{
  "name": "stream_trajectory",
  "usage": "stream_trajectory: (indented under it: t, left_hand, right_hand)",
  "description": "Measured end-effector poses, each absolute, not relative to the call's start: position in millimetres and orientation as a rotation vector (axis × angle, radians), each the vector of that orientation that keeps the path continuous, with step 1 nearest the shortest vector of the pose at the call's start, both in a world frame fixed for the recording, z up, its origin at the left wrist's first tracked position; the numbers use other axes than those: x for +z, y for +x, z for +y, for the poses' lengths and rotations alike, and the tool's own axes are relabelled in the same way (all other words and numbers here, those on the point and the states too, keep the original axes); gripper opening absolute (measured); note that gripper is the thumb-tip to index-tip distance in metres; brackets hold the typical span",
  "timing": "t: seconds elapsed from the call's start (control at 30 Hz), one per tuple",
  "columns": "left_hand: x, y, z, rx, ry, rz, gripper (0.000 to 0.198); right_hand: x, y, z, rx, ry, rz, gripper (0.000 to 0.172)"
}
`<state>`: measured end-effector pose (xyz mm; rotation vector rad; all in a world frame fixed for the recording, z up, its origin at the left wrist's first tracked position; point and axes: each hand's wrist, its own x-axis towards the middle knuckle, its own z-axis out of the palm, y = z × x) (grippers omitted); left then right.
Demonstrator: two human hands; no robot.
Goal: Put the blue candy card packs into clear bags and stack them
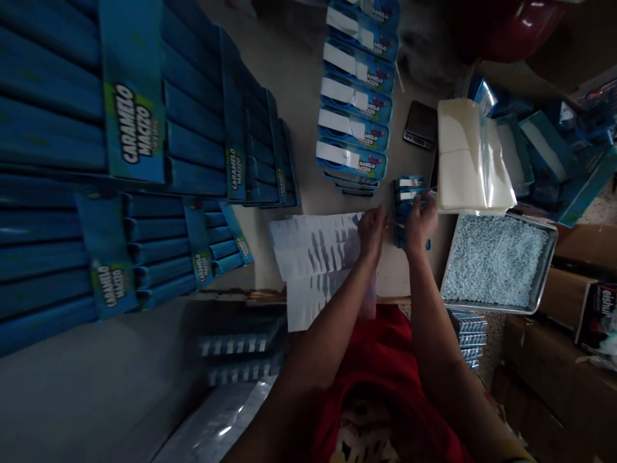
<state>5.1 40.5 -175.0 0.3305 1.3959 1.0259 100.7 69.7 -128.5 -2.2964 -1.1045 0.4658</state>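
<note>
My left hand is closed in a pinch at the right edge of a white sheet with rows of grey marks. What its fingertips hold is too dark and small to make out. My right hand curls over a short row of small blue boxes with white strips on top, its fingers bent around a box there. A tiny pale strip shows between the two hands. A second white sheet hangs over the table's front edge under my left forearm.
Blue "Caramelo Macizo" cartons are stacked at left. A row of blue packs runs toward the back. To the right are a small scale, cream sheets in plastic, a metal tray of pale blue pellets and cardboard boxes.
</note>
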Motion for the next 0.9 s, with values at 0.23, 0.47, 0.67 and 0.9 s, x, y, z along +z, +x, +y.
stream_trajectory:
  t: [0.23,0.47,0.67,0.9]
  left_hand:
    - [-146,-34,-2,0.916,0.245,1.08,0.08]
    - [-143,-25,-12,0.958,0.283,1.247,0.054]
    - [-146,-37,-6,0.897,0.325,1.284,0.047]
    - [-154,-31,26,0.893,0.438,1.378,0.035]
  right_hand:
    - [-125,92,52,0.556,-2.202,-1.061,0.04]
    - [-133,96,48,0.604,-2.183,-0.981,0.041]
    - [-124,109,22,0.91,-1.849,-0.953,0.049]
    - [-128,110,13,0.627,-1.986,-1.169,0.034]
